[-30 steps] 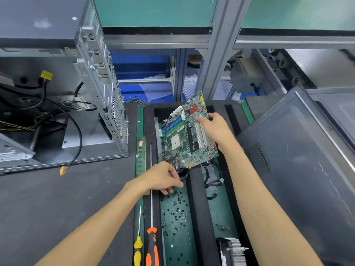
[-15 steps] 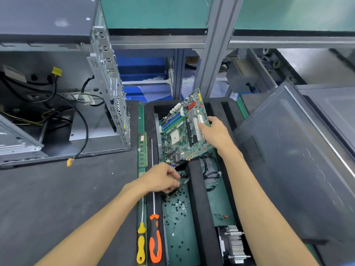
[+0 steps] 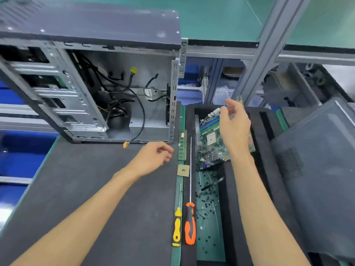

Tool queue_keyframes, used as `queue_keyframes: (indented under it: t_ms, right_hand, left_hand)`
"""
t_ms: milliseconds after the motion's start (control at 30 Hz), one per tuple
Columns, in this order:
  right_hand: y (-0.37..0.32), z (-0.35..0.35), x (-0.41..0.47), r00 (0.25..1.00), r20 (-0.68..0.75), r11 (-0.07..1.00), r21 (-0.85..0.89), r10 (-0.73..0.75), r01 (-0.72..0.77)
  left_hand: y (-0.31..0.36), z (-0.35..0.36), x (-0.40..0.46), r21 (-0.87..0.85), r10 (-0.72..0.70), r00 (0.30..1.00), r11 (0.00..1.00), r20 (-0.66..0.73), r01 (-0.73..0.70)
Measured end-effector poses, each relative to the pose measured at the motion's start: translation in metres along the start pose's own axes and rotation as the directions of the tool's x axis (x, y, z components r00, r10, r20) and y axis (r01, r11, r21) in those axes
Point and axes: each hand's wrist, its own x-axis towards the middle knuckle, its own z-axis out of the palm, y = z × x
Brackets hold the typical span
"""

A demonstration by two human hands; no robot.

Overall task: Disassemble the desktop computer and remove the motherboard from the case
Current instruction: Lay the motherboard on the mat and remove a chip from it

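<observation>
Screwdrivers first, nearest me: a yellow-handled screwdriver (image 3: 177, 226) and a long orange-handled screwdriver (image 3: 190, 223) lie side by side on the strip between the grey mat (image 3: 96, 189) and the black foam tray (image 3: 238, 208), with small black screws (image 3: 208, 200) scattered on the tray's green floor just beside them. Further up, the left hand (image 3: 153, 160) has come away from the tray, where it was reaching down a second ago, and now hovers over the mat with its fingers loosely curled and holding nothing. Just beyond it a processor chip (image 3: 183, 170) lies flat beside a RAM stick (image 3: 182, 144). The motherboard (image 3: 211, 139), held up by its edge a moment back, now sits lower in the tray's far compartment, tilted against the foam. The right hand (image 3: 235, 125) is raised over it with fingers spread, though the blur keeps me from saying whether a fingertip still touches the board's far corner; it looks to be letting go. Beyond all this the computer case (image 3: 92, 77) stands open on the mat, its bay bare metal with loose cables (image 3: 138, 104) hanging. I would judge the task's main aim as good as met: the board is out and put away, well apart from the case.
</observation>
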Motion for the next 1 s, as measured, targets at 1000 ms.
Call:
queue_keyframes:
  t_ms: [1000]
  right_hand:
    - [0.051,0.015,-0.271,0.863,0.126,0.763,-0.541,0.489,-0.353]
  left_hand:
    - [-0.094,0.055,-0.132,0.105,-0.059,0.987,0.993,0.147,0.043]
